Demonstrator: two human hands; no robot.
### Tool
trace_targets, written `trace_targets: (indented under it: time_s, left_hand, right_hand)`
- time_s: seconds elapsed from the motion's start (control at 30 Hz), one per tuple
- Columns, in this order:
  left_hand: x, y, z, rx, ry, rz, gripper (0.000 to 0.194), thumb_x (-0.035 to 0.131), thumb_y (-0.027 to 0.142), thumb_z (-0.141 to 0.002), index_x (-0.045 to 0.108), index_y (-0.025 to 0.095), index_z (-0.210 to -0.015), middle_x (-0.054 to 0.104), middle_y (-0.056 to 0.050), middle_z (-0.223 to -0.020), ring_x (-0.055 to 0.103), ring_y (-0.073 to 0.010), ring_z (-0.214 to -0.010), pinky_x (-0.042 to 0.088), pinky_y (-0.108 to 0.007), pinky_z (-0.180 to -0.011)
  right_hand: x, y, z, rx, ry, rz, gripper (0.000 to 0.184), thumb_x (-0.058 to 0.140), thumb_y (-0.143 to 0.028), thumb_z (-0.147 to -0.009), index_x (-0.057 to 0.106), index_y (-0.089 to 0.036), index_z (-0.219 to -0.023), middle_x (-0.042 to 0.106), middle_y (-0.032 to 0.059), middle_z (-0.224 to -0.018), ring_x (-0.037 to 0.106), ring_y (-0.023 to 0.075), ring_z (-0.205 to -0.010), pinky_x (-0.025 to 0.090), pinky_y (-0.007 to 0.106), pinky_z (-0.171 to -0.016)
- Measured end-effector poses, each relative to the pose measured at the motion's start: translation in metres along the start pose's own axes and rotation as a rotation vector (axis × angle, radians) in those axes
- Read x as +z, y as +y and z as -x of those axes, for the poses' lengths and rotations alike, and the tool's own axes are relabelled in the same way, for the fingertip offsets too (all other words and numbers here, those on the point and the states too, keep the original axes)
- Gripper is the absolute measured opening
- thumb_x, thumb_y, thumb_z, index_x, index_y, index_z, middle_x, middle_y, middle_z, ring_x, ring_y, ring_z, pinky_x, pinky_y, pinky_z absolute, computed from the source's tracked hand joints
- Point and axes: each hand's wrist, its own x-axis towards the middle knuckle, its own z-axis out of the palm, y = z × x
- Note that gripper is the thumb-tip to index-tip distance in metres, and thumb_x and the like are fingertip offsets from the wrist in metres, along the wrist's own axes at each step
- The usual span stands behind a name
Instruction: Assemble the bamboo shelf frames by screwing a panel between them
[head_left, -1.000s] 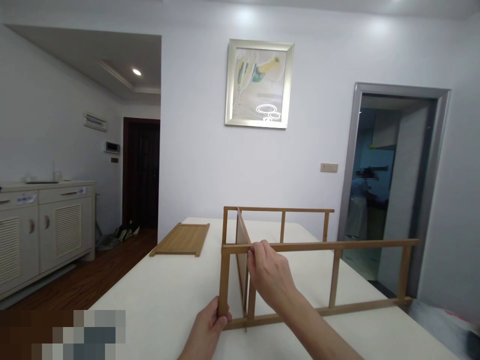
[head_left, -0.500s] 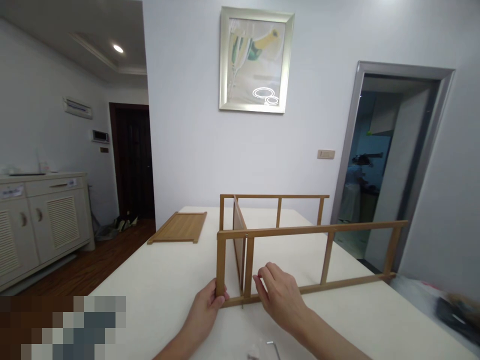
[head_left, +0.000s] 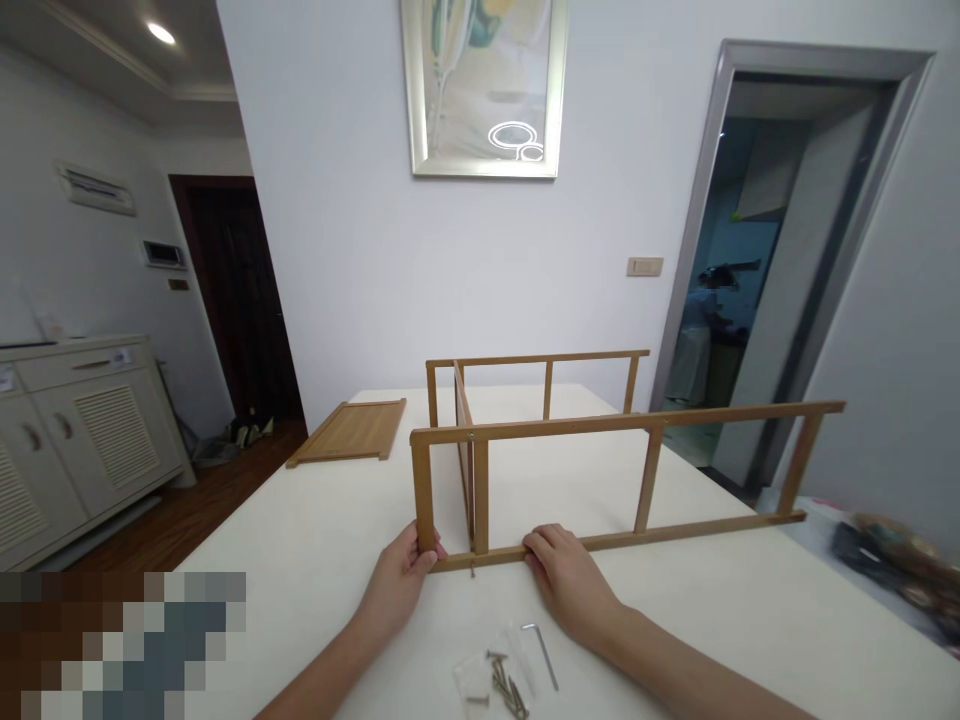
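A wooden rack frame (head_left: 564, 427) stands on its side on the white table, its two ladder-like sides joined by an upright slatted panel (head_left: 463, 450) near the left end. My left hand (head_left: 401, 570) is closed round the near side's lower left corner. On the near lower rail rests my right hand (head_left: 562, 575), its fingers curled over the wood. A screw (head_left: 472, 571) sticks out of that rail between my hands. Closer to me lie several loose screws (head_left: 506, 685) on a clear plastic bag (head_left: 472, 675), with an L-shaped hex key (head_left: 541, 655) beside them.
Another slatted wooden panel (head_left: 356, 430) lies flat at the table's far left. The white table (head_left: 300, 560) reaches to the wall. Blurred items (head_left: 892, 570) are past its right edge. A person (head_left: 697, 330) stands beyond the doorway at right; a white cabinet (head_left: 90, 420) is at left.
My right hand has left the near top rail and come down to the lower rail. My left hand keeps its hold on the corner. The view has tipped down, bringing screws and hex key into sight.
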Motion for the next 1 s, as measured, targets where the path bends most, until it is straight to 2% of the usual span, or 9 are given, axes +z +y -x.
trace_targets:
  time_s: [0.27,0.47,0.57,0.7,0.87,0.93,1.0]
  left_hand:
    - [0.000,0.003,0.001,-0.024,0.016,-0.002,0.017,0.061,0.027,-0.073,0.059,0.018,-0.088,0.068,-0.003,-0.081,0.064,-0.0216,-0.084,0.047,-0.036,-0.084]
    - [-0.001,0.005,0.002,-0.017,-0.021,-0.009,0.019,0.063,0.031,-0.075,0.059,0.019,-0.089,0.068,-0.004,-0.083,0.064,-0.0218,-0.087,0.047,-0.035,-0.085]
    - [-0.001,0.005,0.002,-0.016,-0.032,-0.003,0.021,0.063,0.031,-0.075,0.058,0.018,-0.090,0.068,-0.004,-0.083,0.064,-0.0216,-0.085,0.047,-0.035,-0.085]
    - [0.000,0.005,0.002,-0.015,-0.024,-0.003,0.020,0.061,0.030,-0.076,0.058,0.018,-0.092,0.068,-0.005,-0.084,0.064,-0.0215,-0.085,0.047,-0.036,-0.085]
    - [0.002,0.004,0.002,-0.002,-0.014,0.033,0.021,0.063,0.032,-0.076,0.059,0.018,-0.091,0.068,-0.005,-0.083,0.064,-0.0211,-0.083,0.048,-0.035,-0.083]
    - [0.002,0.005,0.003,-0.004,-0.014,0.043,0.022,0.064,0.033,-0.076,0.059,0.018,-0.091,0.068,-0.005,-0.083,0.064,-0.0209,-0.083,0.048,-0.035,-0.084]
    - [0.002,0.005,0.003,-0.012,-0.013,0.049,0.023,0.064,0.033,-0.076,0.059,0.018,-0.092,0.068,-0.005,-0.083,0.064,-0.0209,-0.084,0.048,-0.035,-0.084]
  right_hand:
    - [-0.001,0.001,0.001,0.001,0.008,-0.020,0.019,0.046,-0.011,-0.092,0.062,-0.020,-0.096,0.064,0.0063,-0.097,0.056,0.0206,-0.093,0.043,0.034,-0.082]
    - [0.000,0.001,0.001,-0.001,0.018,-0.012,0.020,0.045,-0.011,-0.092,0.063,-0.019,-0.095,0.063,0.0066,-0.096,0.056,0.0211,-0.091,0.044,0.036,-0.082]
    - [-0.001,0.001,0.002,-0.026,0.079,-0.024,0.019,0.047,-0.010,-0.090,0.061,-0.019,-0.097,0.063,0.0075,-0.098,0.056,0.0216,-0.092,0.045,0.038,-0.083]
    - [-0.005,-0.003,0.001,-0.126,0.173,-0.046,0.017,0.047,-0.010,-0.090,0.060,-0.018,-0.098,0.062,0.0087,-0.100,0.054,0.0215,-0.093,0.045,0.038,-0.082]
    - [-0.007,-0.027,-0.006,-0.246,0.000,-0.006,0.018,0.048,-0.012,-0.092,0.063,-0.019,-0.087,0.064,0.0050,-0.087,0.056,0.0184,-0.085,0.043,0.032,-0.077]
    - [-0.005,-0.042,-0.011,-0.206,-0.063,0.038,0.013,0.054,-0.015,-0.090,0.065,-0.019,-0.085,0.066,0.0043,-0.085,0.058,0.0180,-0.082,0.042,0.031,-0.075]
    - [-0.001,-0.056,-0.016,-0.097,-0.117,0.064,0.008,0.059,-0.020,-0.087,0.068,-0.019,-0.084,0.068,0.0037,-0.082,0.061,0.0182,-0.078,0.042,0.029,-0.071]
